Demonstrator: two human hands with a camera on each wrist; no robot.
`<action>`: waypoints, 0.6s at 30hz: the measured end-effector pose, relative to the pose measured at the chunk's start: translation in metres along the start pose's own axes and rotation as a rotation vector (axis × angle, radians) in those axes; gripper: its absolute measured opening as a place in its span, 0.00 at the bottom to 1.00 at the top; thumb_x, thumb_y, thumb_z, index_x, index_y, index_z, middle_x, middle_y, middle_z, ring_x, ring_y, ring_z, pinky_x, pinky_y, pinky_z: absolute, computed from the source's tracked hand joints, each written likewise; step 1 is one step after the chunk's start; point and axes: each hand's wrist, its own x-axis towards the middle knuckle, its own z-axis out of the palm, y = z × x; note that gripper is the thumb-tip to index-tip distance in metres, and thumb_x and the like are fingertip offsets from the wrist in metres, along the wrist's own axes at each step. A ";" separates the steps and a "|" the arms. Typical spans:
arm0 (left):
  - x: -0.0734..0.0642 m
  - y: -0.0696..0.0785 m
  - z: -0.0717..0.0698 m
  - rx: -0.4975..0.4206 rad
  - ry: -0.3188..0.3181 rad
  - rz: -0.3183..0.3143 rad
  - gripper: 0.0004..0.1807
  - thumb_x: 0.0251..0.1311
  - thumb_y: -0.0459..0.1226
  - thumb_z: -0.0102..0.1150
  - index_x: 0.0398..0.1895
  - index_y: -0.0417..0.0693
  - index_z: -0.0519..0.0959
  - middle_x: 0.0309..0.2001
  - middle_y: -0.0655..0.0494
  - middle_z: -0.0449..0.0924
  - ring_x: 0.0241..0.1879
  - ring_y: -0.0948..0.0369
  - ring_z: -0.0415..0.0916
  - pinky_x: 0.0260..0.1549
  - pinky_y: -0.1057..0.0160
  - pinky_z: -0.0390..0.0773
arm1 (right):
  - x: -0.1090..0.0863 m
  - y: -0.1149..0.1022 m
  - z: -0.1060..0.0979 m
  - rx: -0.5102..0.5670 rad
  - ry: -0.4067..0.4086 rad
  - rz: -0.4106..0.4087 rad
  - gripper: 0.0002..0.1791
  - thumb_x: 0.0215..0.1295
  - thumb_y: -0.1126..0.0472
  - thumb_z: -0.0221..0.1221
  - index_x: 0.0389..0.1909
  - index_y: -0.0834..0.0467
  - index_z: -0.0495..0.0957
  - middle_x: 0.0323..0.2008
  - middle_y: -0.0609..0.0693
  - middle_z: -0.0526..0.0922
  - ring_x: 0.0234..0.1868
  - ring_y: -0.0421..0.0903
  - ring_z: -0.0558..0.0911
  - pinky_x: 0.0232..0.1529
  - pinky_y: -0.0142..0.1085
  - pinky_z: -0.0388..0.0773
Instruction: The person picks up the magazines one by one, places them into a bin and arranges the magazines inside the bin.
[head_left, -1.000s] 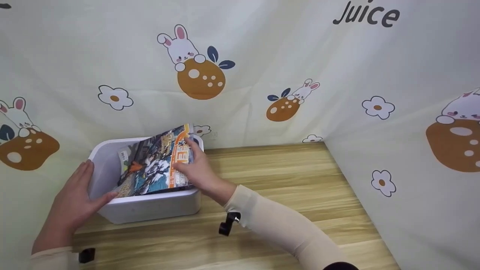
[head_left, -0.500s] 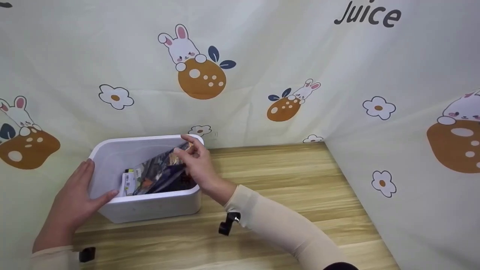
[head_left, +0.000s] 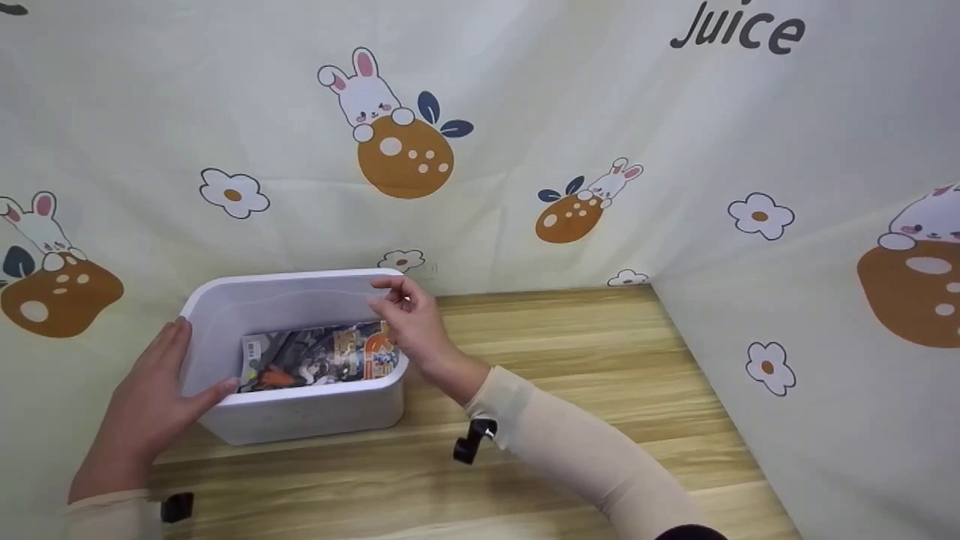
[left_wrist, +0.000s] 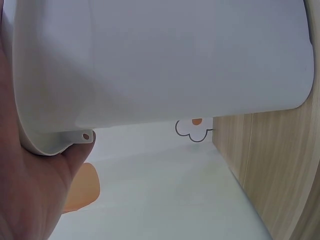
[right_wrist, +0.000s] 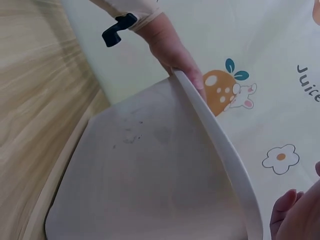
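A white plastic bin point(head_left: 307, 418) stands on the wooden table. Inside it lies a magazine point(head_left: 315, 356) with a colourful printed cover, its near edge hidden behind the front wall. My left hand point(head_left: 142, 409) grips the bin's left end, the thumb over the front rim and the fingers along the side. The left wrist view shows that palm point(left_wrist: 30, 195) against the rim, close to a small holed tab point(left_wrist: 86, 136). Over the bin's right end hovers my right hand point(head_left: 424, 326), fingers loosely bent with nothing between them, just above the rim.
Pale cloth point(head_left: 495, 97) printed with rabbits, oranges and flowers hangs behind the bin and along the right side. The wooden tabletop point(head_left: 555, 352) extends to the right of the bin. A black bracket point(head_left: 472, 441) juts from the right wrist.
The magazine has gone from tilted above the right rim to lying down inside the bin. My right hand has let go of it and shifted slightly right. The left hand stays put.
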 end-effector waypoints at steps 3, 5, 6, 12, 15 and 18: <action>0.002 0.001 0.001 0.006 -0.012 -0.009 0.67 0.68 0.65 0.68 0.90 0.34 0.43 0.87 0.27 0.42 0.86 0.30 0.40 0.74 0.17 0.49 | -0.001 0.002 -0.019 -0.032 -0.004 -0.007 0.14 0.76 0.69 0.66 0.58 0.65 0.83 0.40 0.47 0.75 0.29 0.39 0.71 0.23 0.28 0.68; 0.002 0.002 0.002 0.014 -0.019 -0.016 0.67 0.69 0.66 0.67 0.90 0.35 0.42 0.88 0.28 0.42 0.87 0.30 0.40 0.73 0.16 0.50 | -0.002 0.005 -0.035 -0.075 -0.005 -0.014 0.14 0.77 0.68 0.66 0.59 0.67 0.82 0.41 0.47 0.77 0.32 0.39 0.73 0.24 0.28 0.69; 0.003 0.002 0.001 0.022 -0.022 -0.019 0.67 0.69 0.66 0.67 0.90 0.35 0.42 0.88 0.28 0.42 0.86 0.30 0.40 0.72 0.15 0.50 | -0.002 0.006 -0.043 -0.098 -0.007 -0.016 0.14 0.77 0.67 0.66 0.59 0.68 0.82 0.41 0.47 0.78 0.32 0.39 0.73 0.24 0.28 0.70; 0.002 0.002 -0.002 0.048 0.004 -0.013 0.64 0.68 0.64 0.69 0.90 0.36 0.48 0.86 0.26 0.50 0.84 0.27 0.47 0.66 0.12 0.56 | -0.012 0.016 -0.099 -0.198 -0.020 -0.022 0.12 0.80 0.63 0.65 0.55 0.68 0.82 0.38 0.47 0.81 0.30 0.39 0.73 0.25 0.27 0.70; 0.000 0.006 -0.001 0.042 0.037 -0.015 0.59 0.69 0.63 0.69 0.88 0.36 0.54 0.84 0.26 0.54 0.82 0.26 0.51 0.67 0.12 0.57 | -0.019 0.020 -0.129 -0.232 -0.006 -0.023 0.10 0.81 0.63 0.64 0.54 0.65 0.83 0.38 0.47 0.80 0.30 0.39 0.72 0.25 0.27 0.70; -0.001 0.017 0.001 0.036 0.105 -0.019 0.53 0.71 0.60 0.68 0.85 0.34 0.62 0.81 0.25 0.62 0.79 0.26 0.58 0.69 0.15 0.60 | -0.025 0.022 -0.155 -0.254 0.013 -0.029 0.10 0.81 0.64 0.63 0.54 0.66 0.83 0.37 0.47 0.78 0.28 0.39 0.71 0.24 0.27 0.68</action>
